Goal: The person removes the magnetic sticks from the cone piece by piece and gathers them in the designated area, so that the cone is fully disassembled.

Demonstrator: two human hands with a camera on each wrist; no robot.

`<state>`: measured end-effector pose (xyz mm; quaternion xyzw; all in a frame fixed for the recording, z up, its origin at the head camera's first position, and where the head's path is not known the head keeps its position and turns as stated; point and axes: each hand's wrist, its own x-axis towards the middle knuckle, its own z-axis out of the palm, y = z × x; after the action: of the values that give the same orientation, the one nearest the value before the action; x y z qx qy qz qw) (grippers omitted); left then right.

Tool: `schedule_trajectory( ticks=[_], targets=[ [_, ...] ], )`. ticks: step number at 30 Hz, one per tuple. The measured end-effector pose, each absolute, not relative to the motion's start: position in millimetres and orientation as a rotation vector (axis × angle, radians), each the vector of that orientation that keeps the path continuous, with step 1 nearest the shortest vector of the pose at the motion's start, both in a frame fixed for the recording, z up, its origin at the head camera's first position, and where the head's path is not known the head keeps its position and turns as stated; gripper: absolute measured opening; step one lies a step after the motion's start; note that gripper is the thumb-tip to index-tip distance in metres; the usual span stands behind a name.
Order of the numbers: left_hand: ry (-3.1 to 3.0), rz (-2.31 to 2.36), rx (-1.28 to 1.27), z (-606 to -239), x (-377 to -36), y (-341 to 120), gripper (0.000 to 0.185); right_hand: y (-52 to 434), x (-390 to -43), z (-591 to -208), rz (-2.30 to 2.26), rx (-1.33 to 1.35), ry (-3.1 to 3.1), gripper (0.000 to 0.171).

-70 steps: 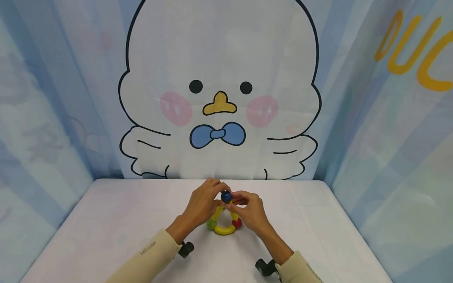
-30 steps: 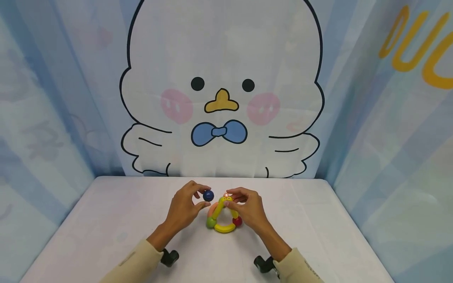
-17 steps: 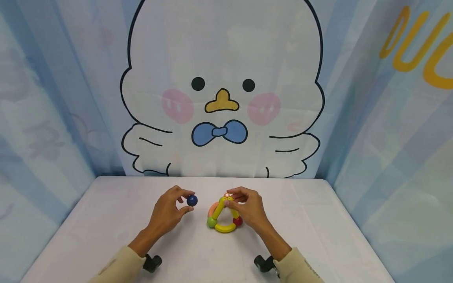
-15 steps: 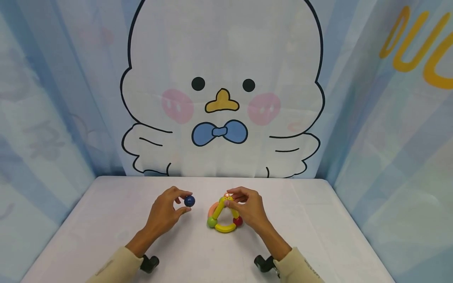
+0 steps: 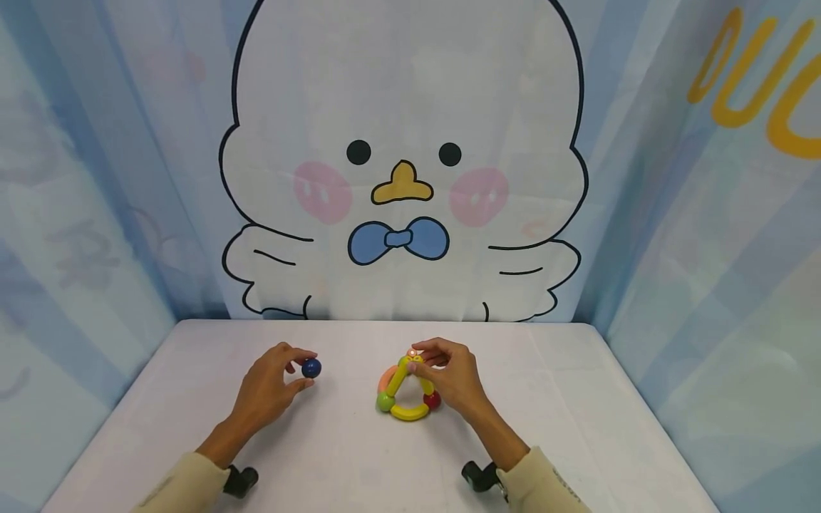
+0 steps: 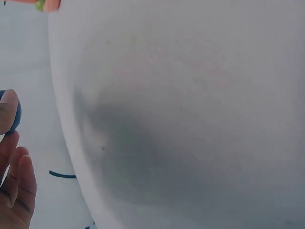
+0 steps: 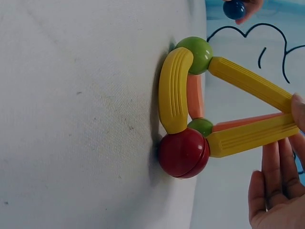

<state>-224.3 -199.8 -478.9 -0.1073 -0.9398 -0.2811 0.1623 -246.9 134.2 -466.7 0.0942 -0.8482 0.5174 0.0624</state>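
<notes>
My left hand [image 5: 266, 385] pinches a dark blue ball [image 5: 311, 368] between thumb and fingers, held above the table left of a small frame of magnetic building sticks and balls. My right hand [image 5: 452, 374] pinches the top of that frame, where its straight yellow sticks [image 7: 250, 85] and an orange stick meet. At the base, a curved yellow stick [image 7: 174, 95] joins a green ball [image 7: 196, 52] to a red ball [image 7: 183, 153]. Behind it, a curved orange stick [image 7: 194, 98] runs to another green ball [image 7: 201, 126]. In the left wrist view the blue ball [image 6: 18, 117] is partly cut off.
The frame's base rests on a white-covered table [image 5: 359, 463]. A curtain with a cartoon bird [image 5: 404, 278] hangs behind the far edge, and blue-white curtains [image 5: 725, 285] flank both sides. Black wrist camera mounts [image 5: 241, 482] protrude beneath the sleeves.
The blue ball sat on top of the frame between both hands; my left hand has lifted it off and carried it left. My right hand has stayed at the frame's top.
</notes>
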Motion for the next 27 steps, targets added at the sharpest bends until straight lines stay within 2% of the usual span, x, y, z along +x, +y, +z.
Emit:
schedule_trajectory(
  ticks=[27],
  targets=[
    [-2.893, -0.683, -0.193, -484, -230, -244, 0.044, 136, -248, -467, 1.564, 0.278, -2.566, 0.026]
  ],
)
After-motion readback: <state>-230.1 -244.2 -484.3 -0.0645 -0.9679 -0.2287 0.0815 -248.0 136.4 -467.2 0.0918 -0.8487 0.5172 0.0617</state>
